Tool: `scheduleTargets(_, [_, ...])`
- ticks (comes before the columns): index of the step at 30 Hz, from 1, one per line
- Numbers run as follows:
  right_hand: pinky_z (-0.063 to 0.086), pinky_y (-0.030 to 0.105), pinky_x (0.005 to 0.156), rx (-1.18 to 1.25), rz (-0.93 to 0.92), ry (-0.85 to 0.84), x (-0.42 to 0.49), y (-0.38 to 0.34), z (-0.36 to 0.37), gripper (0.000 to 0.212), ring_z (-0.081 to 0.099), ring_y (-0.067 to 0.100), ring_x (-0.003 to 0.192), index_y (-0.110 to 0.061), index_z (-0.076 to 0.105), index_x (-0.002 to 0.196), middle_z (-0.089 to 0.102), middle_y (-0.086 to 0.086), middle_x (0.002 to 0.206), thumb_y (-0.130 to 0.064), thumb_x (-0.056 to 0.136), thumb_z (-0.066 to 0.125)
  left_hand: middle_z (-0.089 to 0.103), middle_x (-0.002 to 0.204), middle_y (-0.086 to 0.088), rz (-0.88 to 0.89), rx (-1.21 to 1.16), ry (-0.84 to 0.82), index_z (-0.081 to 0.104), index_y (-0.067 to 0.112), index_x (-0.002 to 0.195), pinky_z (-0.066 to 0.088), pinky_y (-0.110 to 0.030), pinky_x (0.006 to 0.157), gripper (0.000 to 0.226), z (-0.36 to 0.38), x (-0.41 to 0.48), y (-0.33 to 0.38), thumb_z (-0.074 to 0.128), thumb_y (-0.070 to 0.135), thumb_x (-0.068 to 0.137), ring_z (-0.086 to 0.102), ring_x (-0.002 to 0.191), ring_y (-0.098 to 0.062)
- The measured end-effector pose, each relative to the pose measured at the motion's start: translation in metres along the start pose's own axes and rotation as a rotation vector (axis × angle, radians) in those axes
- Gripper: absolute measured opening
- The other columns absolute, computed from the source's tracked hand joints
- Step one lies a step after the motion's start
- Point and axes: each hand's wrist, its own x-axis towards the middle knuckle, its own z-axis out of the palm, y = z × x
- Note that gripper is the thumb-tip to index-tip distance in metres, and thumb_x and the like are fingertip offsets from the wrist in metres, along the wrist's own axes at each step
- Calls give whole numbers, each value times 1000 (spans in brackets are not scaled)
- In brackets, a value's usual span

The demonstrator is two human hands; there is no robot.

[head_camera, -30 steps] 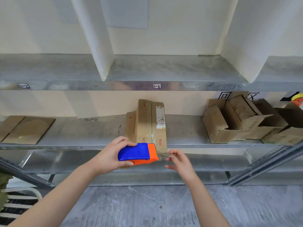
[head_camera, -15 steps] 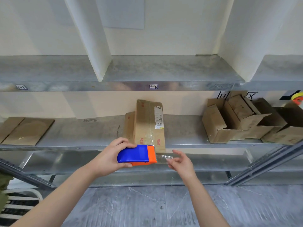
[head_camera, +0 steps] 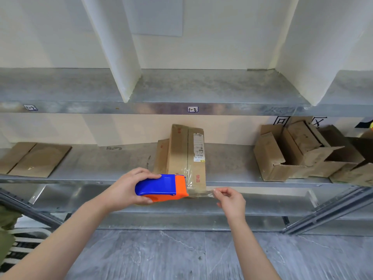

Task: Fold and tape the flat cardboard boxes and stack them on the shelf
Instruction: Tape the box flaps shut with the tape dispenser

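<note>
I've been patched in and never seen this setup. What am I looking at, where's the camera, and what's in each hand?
No machine here: these are a person's bare hands, filmed by one wide-angle camera worn on the head, looking forward and down. The left hand grips a blue and orange tape dispenser; the right hand pinches the clear tape strip drawn from it. On the metal shelf behind sits a cardboard box; flat cardboard lies far left, open boxes pile at the right.

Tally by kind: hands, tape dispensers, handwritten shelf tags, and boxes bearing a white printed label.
hands: 2 (left hand, right hand)
tape dispenser: 1
shelf tags: 2 (tag 1-2, tag 1-3)
labelled box: 1
total: 6
</note>
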Motion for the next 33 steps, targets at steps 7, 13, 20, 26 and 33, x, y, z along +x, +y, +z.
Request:
scheduleTargets(7, [54, 21, 60, -74, 32, -121, 16, -7, -1, 10, 69, 11, 79, -15, 74, 79, 75, 0, 79, -23, 79, 80, 45, 116, 30, -44, 27, -12, 51, 55, 122, 31, -4, 91, 75, -11, -10, -25, 90, 39, 60, 46, 113, 5])
scheduleTargets(13, [58, 28, 65, -47, 103, -131, 25, 0, 12, 5, 70, 16, 86, -14, 73, 80, 74, 2, 87, -17, 81, 77, 46, 118, 23, -90, 14, -31, 50, 52, 125, 32, -4, 90, 75, -4, -5, -32, 89, 38, 62, 45, 112, 7])
scheduleTargets(20, [57, 27, 63, 95, 184, -152, 23, 5, 30, 2, 69, 20, 89, -11, 71, 85, 72, 10, 92, -10, 85, 73, 47, 118, 20, -109, 22, -29, 49, 53, 125, 34, -8, 91, 75, -4, -2, -42, 89, 37, 63, 45, 111, 6])
scheduleTargets(26, [60, 37, 68, 260, 177, -84, 14, 13, 55, 21, 64, 17, 93, -19, 62, 101, 64, 3, 100, -17, 85, 75, 46, 117, 22, -147, 8, 21, 48, 54, 123, 32, -5, 89, 77, 0, -3, -50, 90, 34, 62, 45, 111, 7])
scheduleTargets(33, [47, 10, 70, -128, -151, 73, -8, 10, 61, 9, 66, 4, 83, -30, 70, 87, 69, -16, 82, -22, 90, 67, 46, 119, 23, -172, -15, 39, 49, 51, 124, 31, -3, 88, 77, 3, -5, -53, 90, 30, 62, 44, 112, 9])
